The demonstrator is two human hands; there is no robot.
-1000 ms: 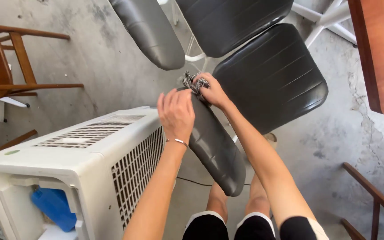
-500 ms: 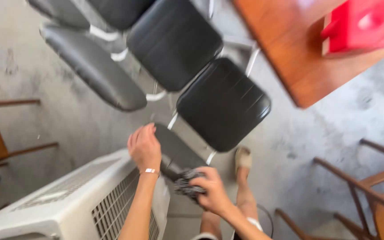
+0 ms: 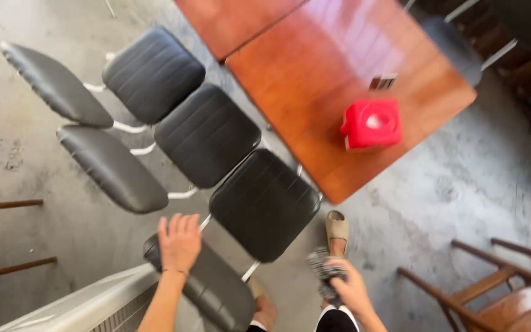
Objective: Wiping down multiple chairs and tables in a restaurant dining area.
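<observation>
The left hand [image 3: 179, 241] lies open, fingers spread, on the black chair back [image 3: 207, 289]; the right hand [image 3: 346, 289], right of that back, grips a crumpled rag [image 3: 324, 269].

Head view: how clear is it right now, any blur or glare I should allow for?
Head view: the whole frame is smeared by motion; the left hand on the chair back and the right hand gripping a cloth are soft-edged. Daylight glares off the wooden table, and the red box has a washed-out spot on top. The right edge falls into shadow.
</observation>
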